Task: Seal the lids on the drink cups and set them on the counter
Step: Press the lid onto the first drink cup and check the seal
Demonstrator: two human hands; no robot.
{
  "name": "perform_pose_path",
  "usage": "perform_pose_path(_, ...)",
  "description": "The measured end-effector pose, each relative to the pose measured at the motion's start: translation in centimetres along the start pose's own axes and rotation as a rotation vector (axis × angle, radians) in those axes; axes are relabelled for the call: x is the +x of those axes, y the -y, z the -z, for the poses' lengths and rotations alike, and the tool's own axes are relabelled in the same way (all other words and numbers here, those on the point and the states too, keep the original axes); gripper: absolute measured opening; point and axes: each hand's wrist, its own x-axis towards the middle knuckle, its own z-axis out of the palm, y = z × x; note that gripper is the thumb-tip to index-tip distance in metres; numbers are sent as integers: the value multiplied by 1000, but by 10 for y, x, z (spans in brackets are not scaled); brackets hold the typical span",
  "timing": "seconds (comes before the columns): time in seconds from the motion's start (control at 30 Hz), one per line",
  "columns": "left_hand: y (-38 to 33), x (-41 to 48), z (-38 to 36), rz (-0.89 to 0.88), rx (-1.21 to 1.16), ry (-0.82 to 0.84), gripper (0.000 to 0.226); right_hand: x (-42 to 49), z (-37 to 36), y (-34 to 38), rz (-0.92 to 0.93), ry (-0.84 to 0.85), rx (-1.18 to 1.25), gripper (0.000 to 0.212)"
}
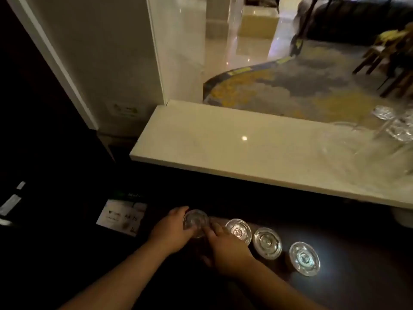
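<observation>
both hands on the leftmost cup [196,223]: left hand [172,231] wraps its side, right hand [225,247] fingers press the clear lid rim at 3 o'clock. 3 lidded cups [267,242] in a row toward 4 o'clock on dark worktop [348,285]. contents too dark to tell. pale counter [223,144] at 12, blurred clear cups [395,126] at its 2 o'clock end.

patterned carpet [290,86], wooden chairs [388,63], white labelled box [121,217] on the dark surface.

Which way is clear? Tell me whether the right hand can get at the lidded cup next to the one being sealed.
Probably yes. The right hand rests on the held cup, and the next lidded cup stands just beside it on the dark surface, with nothing between them.
</observation>
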Motion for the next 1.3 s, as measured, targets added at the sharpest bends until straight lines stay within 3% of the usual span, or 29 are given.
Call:
perform_pose_path(0.13,5,10,-16,102,-168,1,43,14,-13,12,-103,54,105,85)
perform_pose_path(0.23,17,12,-22,173,-219,-55,20,16,-24,20,-161,-114,404,71)
perform_pose_path(0.3,25,9,-22,227,-278,-18,17,16,-28,22,-278,-203,675,52)
perform_pose_path(0.37,31,6,-24,260,-366,45,16,20,-36,24,-441,-189,764,36)
perform_pose_path(0.47,34,0,-25,261,-440,118,16,25,-42,29,-537,-49,870,36)
perform_pose_path(0.57,36,-6,-24,298,-512,231,22,33,-39,27,-599,-44,1050,40)
perform_pose_path(0.7,43,-16,-22,322,-589,419,22,52,-34,21,-546,-113,852,33)
perform_pose_path(0.77,44,-15,-20,334,-574,435,25,59,-34,20,-536,-156,730,36)
perform_pose_path(0.9,35,3,-11,347,-494,199,33,62,-46,15,-600,-162,755,53)
perform_pose_path(1.0,35,17,-10,230,-297,71,27,62,-72,9,-590,-94,848,71)
perform_pose_path(1.03,38,20,-11,214,-256,74,26,57,-67,17,-574,-73,869,71)
perform_pose_path(1.17,51,14,-18,261,-429,207,24,62,-53,26,-572,-117,905,35)
perform_pose_path(1.3,53,7,-23,306,-465,284,24,74,-43,22,-541,-192,744,36)
